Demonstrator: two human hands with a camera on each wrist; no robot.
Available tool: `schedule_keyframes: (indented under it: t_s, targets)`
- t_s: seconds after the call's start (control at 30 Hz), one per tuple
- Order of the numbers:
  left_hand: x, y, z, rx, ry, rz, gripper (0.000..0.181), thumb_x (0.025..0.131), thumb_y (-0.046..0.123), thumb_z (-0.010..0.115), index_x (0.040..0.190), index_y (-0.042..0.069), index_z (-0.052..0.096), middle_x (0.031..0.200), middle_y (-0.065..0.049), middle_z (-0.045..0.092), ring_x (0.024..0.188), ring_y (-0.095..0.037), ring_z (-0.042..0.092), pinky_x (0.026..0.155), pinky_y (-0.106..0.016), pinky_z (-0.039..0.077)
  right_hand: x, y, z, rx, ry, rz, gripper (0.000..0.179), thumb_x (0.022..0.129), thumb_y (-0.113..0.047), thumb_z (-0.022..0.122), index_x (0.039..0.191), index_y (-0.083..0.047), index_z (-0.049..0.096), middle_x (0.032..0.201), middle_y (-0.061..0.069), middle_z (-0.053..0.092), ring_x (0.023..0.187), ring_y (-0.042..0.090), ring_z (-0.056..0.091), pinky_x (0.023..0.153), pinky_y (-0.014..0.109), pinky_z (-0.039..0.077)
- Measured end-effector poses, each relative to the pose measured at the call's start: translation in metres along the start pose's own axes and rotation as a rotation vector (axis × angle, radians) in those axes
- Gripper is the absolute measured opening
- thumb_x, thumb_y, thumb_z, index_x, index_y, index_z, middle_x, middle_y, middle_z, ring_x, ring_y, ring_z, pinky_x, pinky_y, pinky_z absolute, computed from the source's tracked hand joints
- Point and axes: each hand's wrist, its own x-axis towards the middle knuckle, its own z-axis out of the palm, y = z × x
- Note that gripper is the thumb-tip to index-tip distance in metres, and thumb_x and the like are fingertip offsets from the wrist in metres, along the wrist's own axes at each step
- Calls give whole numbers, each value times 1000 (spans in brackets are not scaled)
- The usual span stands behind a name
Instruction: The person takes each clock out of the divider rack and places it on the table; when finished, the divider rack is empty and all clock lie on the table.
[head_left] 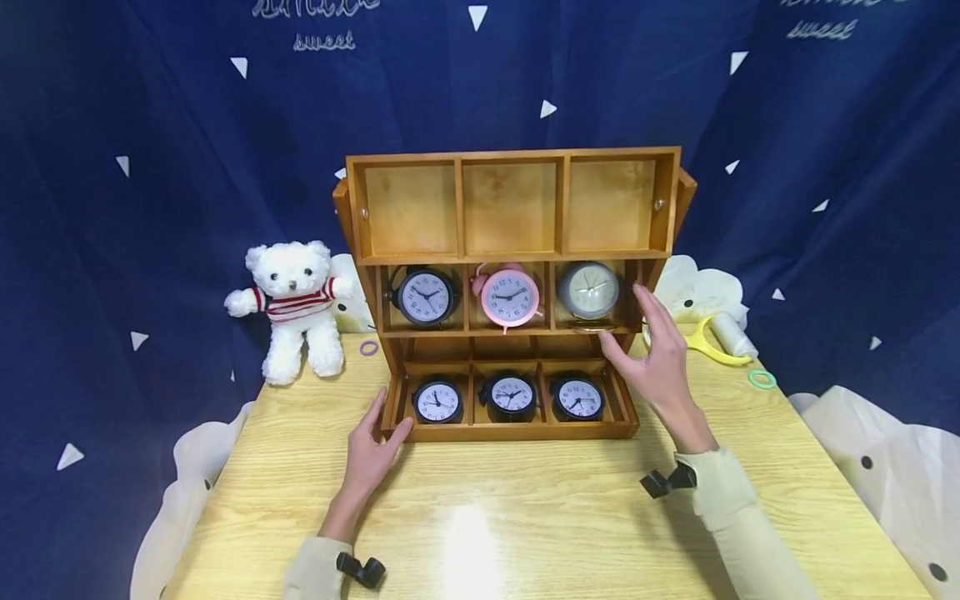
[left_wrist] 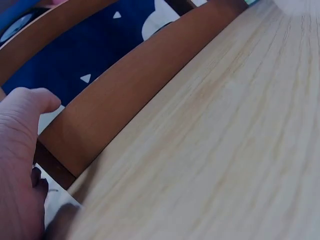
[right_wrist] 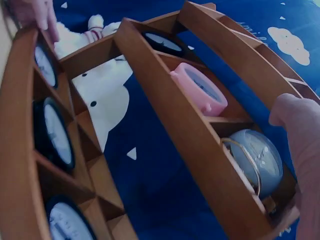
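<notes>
1. Nearest are a person's two light sleeves (head_left: 750, 517), over a pale wood desk (head_left: 570, 508).
2. The left hand (head_left: 367, 454) is at the left front corner of a brown wooden shelf (head_left: 510, 432). Its thumb and fingers are spread wide around the corner.
3. The right hand (head_left: 660, 371) is wide too, with its thumb and fingers far apart. It is by the right end of the middle row, near the grey clock. The pictures cannot tell if it touches the wood.
4. The shelf's bottom row has three black clocks (head_left: 512, 394), one in each box.
5. Farther up, the middle row has a black clock (head_left: 425, 297) on the left, a pink clock (head_left: 510, 297) in the middle and a grey clock (head_left: 590, 290) on the right.
6. The top row has three boxes too.
7. A white teddy bear (head_left: 294, 310) in a stripy top is left of the shelf. A yellow thing (head_left: 723, 357) is on the right.
8. Farthest back is a blue curtain (head_left: 480, 92) with white triangles.
</notes>
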Motion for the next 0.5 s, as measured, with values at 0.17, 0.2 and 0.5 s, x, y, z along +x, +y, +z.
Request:
schedule_keyframes:
  t_s: [0.17,0.2,0.5]
  targets:
    - [1,-1,0,-99,21,5,72,94,14,79,156,1,45,162,-15,43,151,-33,36,116,-15,33,19,0,12,-9,-47,66,80,79,-22,87,149,-1,54,148,21,58,136,40,54,113,54,46]
    - [0,4,0,-102,21,-8,71,94,13,79,155,0,45,162,-16,43,151,-34,36,115,-14,32,21,0,14,-21,-59,72,81,79,-24,87,149,-1,53,147,22,58,135,41,54,113,58,45]
    - [-10,40,-3,-102,48,-25,65,91,2,80,147,-12,50,153,-27,48,142,-41,47,112,-21,40,33,4,29,-61,-101,136,85,75,-24,90,146,4,53,136,27,63,124,47,59,104,63,47]
